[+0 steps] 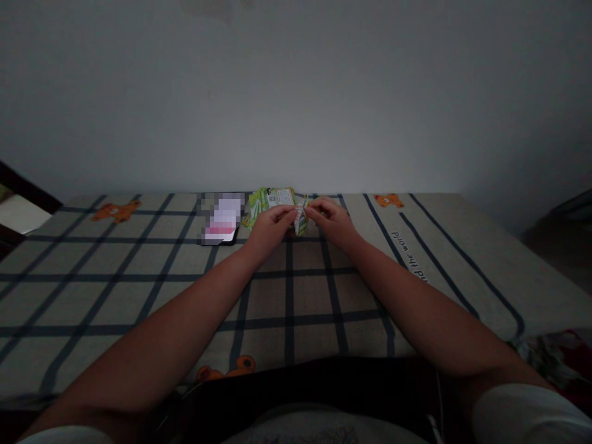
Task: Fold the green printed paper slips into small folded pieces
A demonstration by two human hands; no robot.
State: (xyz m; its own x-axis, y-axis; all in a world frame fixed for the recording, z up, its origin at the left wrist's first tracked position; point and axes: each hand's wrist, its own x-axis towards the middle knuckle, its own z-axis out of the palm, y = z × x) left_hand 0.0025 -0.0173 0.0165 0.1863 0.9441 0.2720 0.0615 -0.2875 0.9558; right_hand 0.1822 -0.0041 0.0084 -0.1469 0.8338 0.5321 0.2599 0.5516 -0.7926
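Wall (296, 105): pale grey, rising behind everything at twelve o'clock.
Bench (308, 296): spreading from the wall towards the person, wearing a light cloth with dark checked lines.
Left hand (272, 223): reaching in from seven o'clock, its thumb and forefinger closing in a pinch on the near side of a wrapper.
Right hand (332, 217): reaching in from five o'clock, its thumb and forefinger pinching the same wrapper from the three o'clock side, the other fingers curling.
Green packet (277, 197): lying on the bench at eleven o'clock of the left hand, which is partly hiding its near edge; a white label is showing on top.
Phone (226, 217): lying at nine o'clock of both hands, apart from them, its screen glowing; blurring is hiding the content.
Printed bears (115, 211): showing orange on the cloth, at nine, three and seven o'clock.
Lettering (407, 253): running over the cloth towards four o'clock.
Wrapper (301, 221): sitting crumpled between the two pinches; whether it is joining the green packet, I cannot tell.
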